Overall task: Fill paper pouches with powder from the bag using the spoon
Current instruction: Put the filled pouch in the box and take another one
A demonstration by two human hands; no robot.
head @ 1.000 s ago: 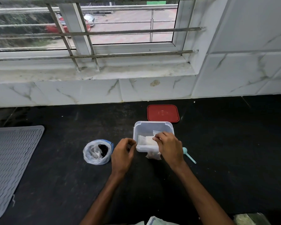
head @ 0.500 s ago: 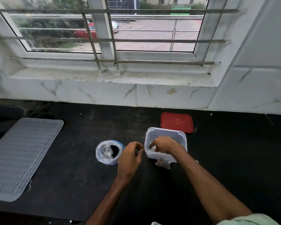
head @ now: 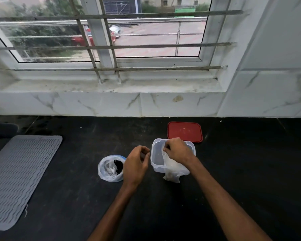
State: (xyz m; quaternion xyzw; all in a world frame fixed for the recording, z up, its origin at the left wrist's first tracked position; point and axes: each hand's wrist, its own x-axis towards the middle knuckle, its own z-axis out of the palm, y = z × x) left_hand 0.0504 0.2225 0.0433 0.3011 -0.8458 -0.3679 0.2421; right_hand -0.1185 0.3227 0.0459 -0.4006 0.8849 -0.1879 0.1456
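A clear plastic tub (head: 157, 154) stands on the black counter (head: 241, 171). My right hand (head: 178, 150) is over the tub, pinching the top of a white paper pouch (head: 172, 173) that hangs over the tub's near wall. My left hand (head: 136, 164) hovers just left of the tub, fingers curled and holding nothing that I can see. A plastic bag (head: 109, 168) with dark powder inside sits open left of that hand. The spoon is hidden behind my right arm.
A red lid (head: 184, 131) lies flat behind the tub near the marble wall. A grey ribbed mat (head: 19, 176) covers the counter's left side. A barred window and its sill run along the back.
My right hand has lifted the pouch upward over the tub's near wall. The head camera tilted up and shifted, hiding the blue spoon behind my right arm.
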